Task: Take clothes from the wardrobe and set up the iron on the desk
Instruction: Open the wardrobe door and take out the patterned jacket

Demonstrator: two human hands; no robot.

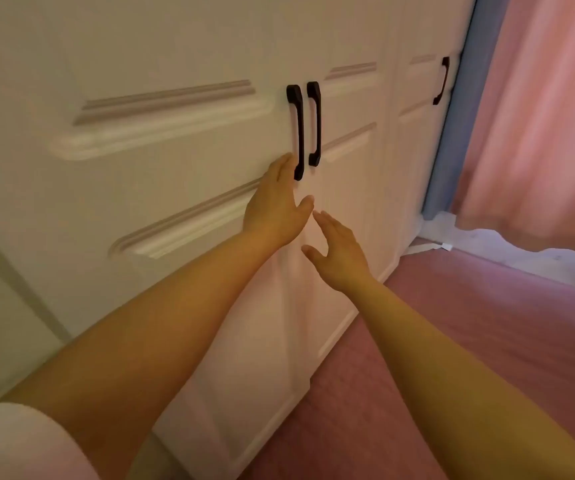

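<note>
A white panelled wardrobe [182, 140] fills the view, its doors closed. Two dark vertical handles sit side by side at the middle seam: the left handle [298, 129] and the right handle [315, 123]. My left hand [277, 206] is open, its fingertips at the lower end of the left handle. My right hand [339, 252] is open just below and to the right, apart from both handles and holding nothing. No clothes and no iron are in view.
A third door further right carries another dark handle [441, 81]. Pink curtains [535, 126] hang at the right over a white hem on the floor. Pink carpet [469, 341] lies at the wardrobe's foot.
</note>
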